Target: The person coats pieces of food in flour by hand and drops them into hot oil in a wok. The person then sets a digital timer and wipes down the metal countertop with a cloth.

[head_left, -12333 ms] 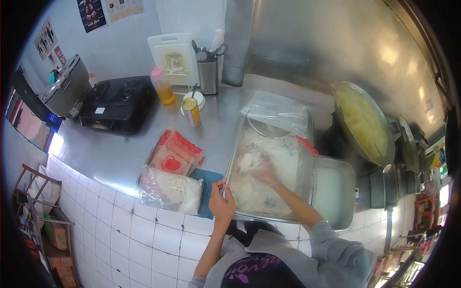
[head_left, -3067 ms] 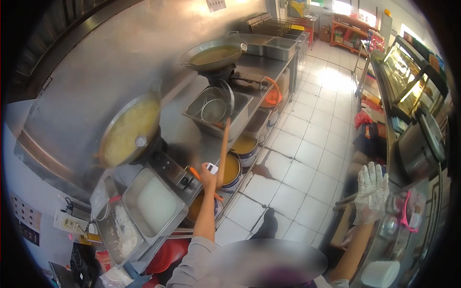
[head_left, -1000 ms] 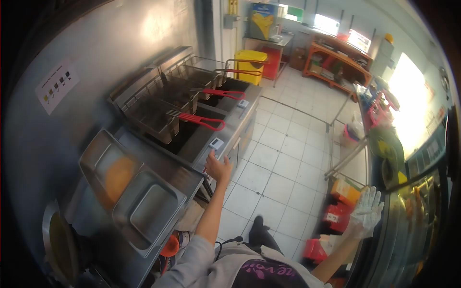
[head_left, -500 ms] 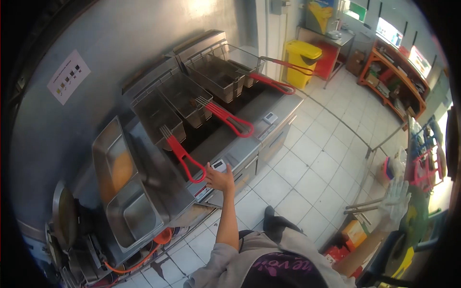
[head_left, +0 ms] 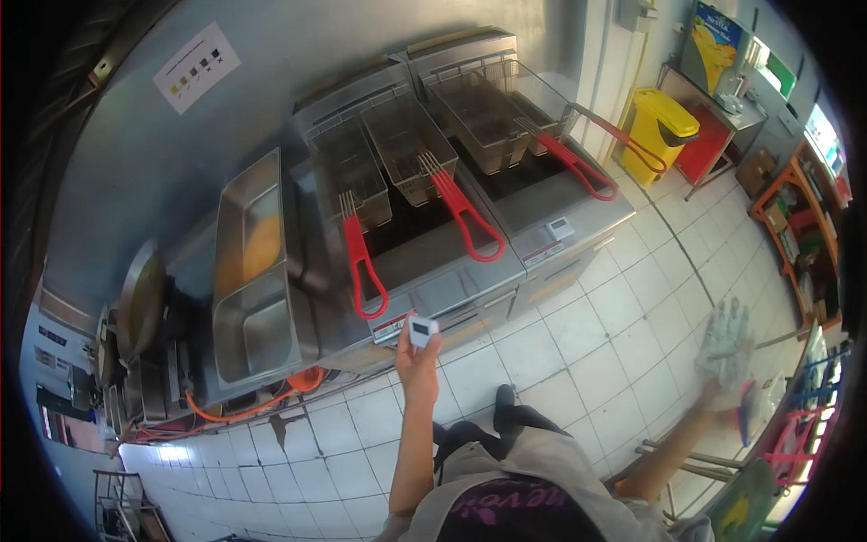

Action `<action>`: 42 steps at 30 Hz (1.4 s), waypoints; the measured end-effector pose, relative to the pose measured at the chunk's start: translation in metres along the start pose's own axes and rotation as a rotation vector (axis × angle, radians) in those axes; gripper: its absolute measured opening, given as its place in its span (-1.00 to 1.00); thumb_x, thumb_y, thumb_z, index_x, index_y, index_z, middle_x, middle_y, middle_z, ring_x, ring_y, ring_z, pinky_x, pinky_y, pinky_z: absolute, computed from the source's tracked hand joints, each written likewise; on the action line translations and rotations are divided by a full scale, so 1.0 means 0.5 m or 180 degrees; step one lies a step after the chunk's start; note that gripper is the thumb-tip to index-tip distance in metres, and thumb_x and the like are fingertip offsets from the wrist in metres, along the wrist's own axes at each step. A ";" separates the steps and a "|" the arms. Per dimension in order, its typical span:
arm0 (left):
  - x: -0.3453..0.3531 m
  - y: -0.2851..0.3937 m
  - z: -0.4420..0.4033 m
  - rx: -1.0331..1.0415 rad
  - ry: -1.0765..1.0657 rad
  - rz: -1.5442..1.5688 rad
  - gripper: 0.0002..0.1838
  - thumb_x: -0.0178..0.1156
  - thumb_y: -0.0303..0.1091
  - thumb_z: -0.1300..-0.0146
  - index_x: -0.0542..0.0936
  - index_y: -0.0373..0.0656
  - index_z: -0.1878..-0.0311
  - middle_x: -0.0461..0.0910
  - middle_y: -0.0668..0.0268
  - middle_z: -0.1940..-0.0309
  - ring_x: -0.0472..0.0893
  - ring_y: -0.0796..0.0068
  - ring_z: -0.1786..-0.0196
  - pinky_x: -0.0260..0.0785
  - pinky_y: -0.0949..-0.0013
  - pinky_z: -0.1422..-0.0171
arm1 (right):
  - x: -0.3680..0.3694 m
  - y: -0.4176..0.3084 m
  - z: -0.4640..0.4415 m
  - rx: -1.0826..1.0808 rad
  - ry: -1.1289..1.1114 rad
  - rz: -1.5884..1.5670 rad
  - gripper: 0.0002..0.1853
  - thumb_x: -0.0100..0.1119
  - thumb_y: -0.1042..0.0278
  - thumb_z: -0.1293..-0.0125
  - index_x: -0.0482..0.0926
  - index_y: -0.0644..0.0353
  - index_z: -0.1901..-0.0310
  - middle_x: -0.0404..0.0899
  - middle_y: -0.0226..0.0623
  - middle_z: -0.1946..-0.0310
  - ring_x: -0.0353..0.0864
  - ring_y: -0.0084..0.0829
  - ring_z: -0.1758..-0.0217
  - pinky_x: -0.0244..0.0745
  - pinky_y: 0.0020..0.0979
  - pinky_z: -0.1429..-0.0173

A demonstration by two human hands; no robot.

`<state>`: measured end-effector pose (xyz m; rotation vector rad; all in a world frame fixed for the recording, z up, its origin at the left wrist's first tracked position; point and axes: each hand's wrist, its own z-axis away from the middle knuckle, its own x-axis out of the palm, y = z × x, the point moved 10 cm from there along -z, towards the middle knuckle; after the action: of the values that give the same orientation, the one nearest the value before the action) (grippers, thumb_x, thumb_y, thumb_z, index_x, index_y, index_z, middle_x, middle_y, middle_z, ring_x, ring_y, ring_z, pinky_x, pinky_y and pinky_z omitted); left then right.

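Observation:
My left hand (head_left: 417, 366) grips a small white digital timer (head_left: 422, 331) just off the front edge of the fryer (head_left: 429, 289). Its dark display faces up, too small to read. My right hand (head_left: 725, 348) wears a clear plastic glove dusted with white and is held out over the tiled floor, fingers spread, with nothing in it. Wire fryer baskets with red handles (head_left: 364, 271) rest in the fryer wells, one handle close above the timer. A second white timer (head_left: 559, 228) lies on the fryer's front ledge at the right.
Two metal trays (head_left: 256, 334) stand left of the fryer, with a wok (head_left: 142, 303) beyond them. An orange hose (head_left: 226, 415) hangs below. A yellow bin (head_left: 657, 135) and an orange shelf (head_left: 795, 226) stand at the right. A printed sheet (head_left: 197, 68) is on the wall.
My left hand has lifted the timer off the fryer's front ledge. Earlier it held a timer beside the woks. The view has moved along to the fryer and swung left; my gloved hand stays raised.

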<state>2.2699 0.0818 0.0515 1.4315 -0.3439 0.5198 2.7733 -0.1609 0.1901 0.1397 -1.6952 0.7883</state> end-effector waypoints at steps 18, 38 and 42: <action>-0.163 0.205 0.237 0.0681 0.0887 -0.0044 -0.47 0.14 -0.56 -0.33 0.29 -0.37 -0.34 0.51 0.07 -0.18 0.54 0.38 -0.18 0.43 0.34 -0.27 | 0.235 0.457 0.026 0.1627 -0.0402 -0.0250 -0.39 -0.25 0.02 -0.51 0.04 0.07 -0.49 -0.05 -0.20 -0.54 -0.05 -0.16 -0.58 -0.13 -0.05 -0.59; -0.560 0.539 0.678 0.2205 0.3230 -0.0605 -0.42 0.14 -0.47 -0.33 0.25 -0.46 -0.37 0.49 -0.08 -0.19 0.52 0.26 -0.24 0.35 0.31 -0.34 | 0.673 0.897 0.736 0.3639 -0.1607 0.0130 -0.37 -0.28 -0.06 -0.49 0.16 0.19 -0.44 0.01 -0.09 -0.51 -0.05 0.02 -0.56 -0.24 0.06 -0.59; -0.656 0.586 0.773 0.2424 0.3553 -0.0540 -0.42 0.14 -0.47 -0.33 0.25 -0.46 -0.37 0.48 -0.09 -0.21 0.51 0.25 -0.25 0.33 0.28 -0.37 | 0.719 0.946 0.931 0.4082 -0.1717 0.0070 -0.37 -0.28 -0.04 -0.50 0.15 0.23 -0.43 0.02 -0.05 -0.50 -0.04 0.05 -0.55 -0.25 0.05 -0.59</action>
<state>1.8694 -0.3275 0.1738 1.6085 0.9492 1.2859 2.0545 0.0499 0.2823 1.2973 -1.3915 1.8712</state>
